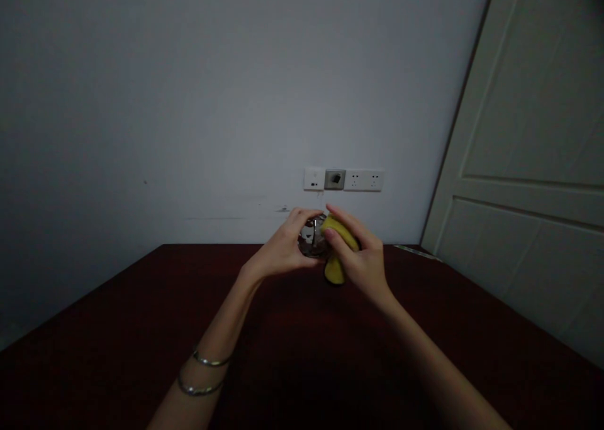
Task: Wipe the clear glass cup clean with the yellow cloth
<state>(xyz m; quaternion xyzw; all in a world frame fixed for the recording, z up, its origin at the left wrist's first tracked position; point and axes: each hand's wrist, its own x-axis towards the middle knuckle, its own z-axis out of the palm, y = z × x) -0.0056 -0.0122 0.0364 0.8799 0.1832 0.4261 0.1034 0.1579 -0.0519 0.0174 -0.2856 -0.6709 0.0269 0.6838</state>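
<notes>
My left hand (282,249) is wrapped around a small shiny glass or metal cup (311,237), held above the far part of a dark red table (117,329). My right hand (361,257) grips a yellow cloth (336,268) and presses it against the cup's right side. Part of the cloth hangs below my fingers. Both hands meet just above the table's far edge. Two silver bangles (204,373) sit on my left forearm.
A white wall stands behind the table, with a row of sockets and a switch (343,180) just above my hands. A white panelled door (533,166) fills the right side, close to the table's right edge.
</notes>
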